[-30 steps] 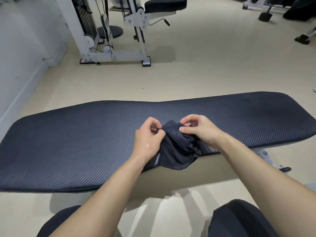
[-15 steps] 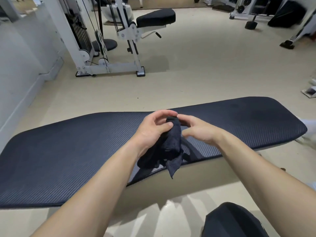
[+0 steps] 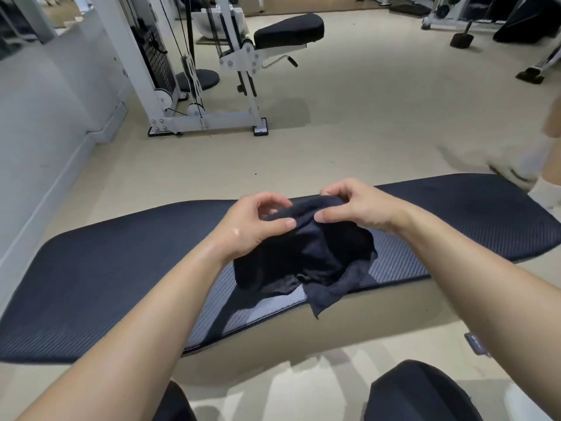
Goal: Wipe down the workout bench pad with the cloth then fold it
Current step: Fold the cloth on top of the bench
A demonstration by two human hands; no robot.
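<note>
A dark navy cloth (image 3: 306, 256) hangs bunched above the long dark textured bench pad (image 3: 100, 278), which runs across the view from left to right. My left hand (image 3: 252, 226) pinches the cloth's upper left part between thumb and fingers. My right hand (image 3: 355, 208) grips the cloth's top edge, thumb in front and fingers curled behind. A loose corner of the cloth dangles past the pad's near edge. The part of the pad under the cloth is hidden.
A white cable machine (image 3: 170, 74) with a black padded seat (image 3: 288, 31) stands on the beige floor beyond the bench. A white wall (image 3: 39, 117) runs along the left. Someone's leg in a white sock (image 3: 546, 189) is at the right edge. More equipment sits at the far right.
The cloth has been lifted off the pad and opened wider between my hands. My right hand moved from beside it to gripping its top edge. The view tilted up.
</note>
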